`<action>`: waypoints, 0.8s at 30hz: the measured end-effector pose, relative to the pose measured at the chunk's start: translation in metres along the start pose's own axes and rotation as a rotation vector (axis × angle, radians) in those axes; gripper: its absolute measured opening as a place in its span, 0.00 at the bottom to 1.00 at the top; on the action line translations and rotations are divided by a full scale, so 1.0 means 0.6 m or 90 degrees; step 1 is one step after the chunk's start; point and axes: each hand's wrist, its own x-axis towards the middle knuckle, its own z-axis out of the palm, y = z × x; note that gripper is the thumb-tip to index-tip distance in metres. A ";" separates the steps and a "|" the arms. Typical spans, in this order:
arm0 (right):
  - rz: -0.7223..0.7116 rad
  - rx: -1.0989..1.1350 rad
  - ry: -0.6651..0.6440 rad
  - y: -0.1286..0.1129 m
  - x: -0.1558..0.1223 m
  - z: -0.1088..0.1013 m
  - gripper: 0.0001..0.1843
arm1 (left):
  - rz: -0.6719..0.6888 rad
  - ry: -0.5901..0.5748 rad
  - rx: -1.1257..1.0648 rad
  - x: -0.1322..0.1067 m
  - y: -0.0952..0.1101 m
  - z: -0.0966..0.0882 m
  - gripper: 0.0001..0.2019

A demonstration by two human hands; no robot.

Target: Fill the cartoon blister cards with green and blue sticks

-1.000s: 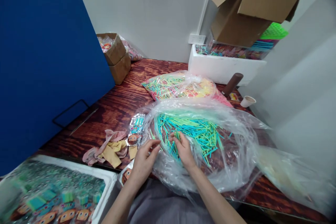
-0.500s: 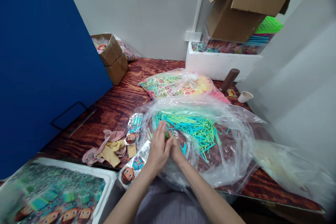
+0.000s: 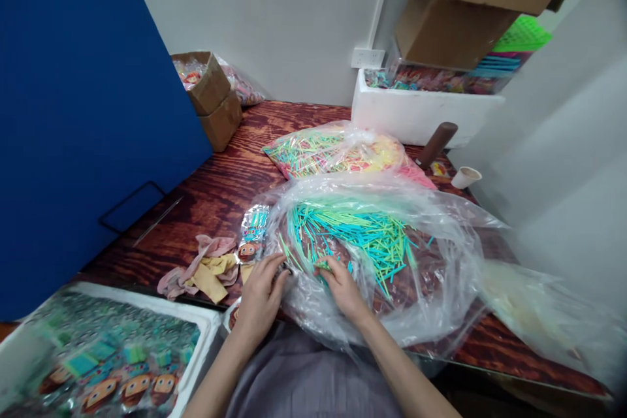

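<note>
Right hand [image 3: 344, 294]: fingers pinch few green sticks [image 3: 322, 266] over clear bag [image 3: 453, 297]. Left hand [image 3: 261, 295]: fingers curled, near bag edge; cannot tell grip.

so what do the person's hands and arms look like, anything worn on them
The left hand and right hand are both bare, without gloves. The forearms show no sleeves, watch or bracelet, and no rings can be made out. A plain greyish garment shows at the bottom.
</note>
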 end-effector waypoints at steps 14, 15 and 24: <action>0.003 -0.098 0.168 -0.024 0.043 0.007 0.09 | 0.012 0.056 0.156 -0.075 -0.061 0.002 0.16; 0.004 -0.121 0.155 -0.021 0.045 0.007 0.09 | 0.013 0.058 0.166 -0.076 -0.061 0.002 0.17; -0.004 0.025 0.107 -0.004 0.095 -0.009 0.11 | -0.034 0.077 0.291 -0.083 -0.073 -0.004 0.19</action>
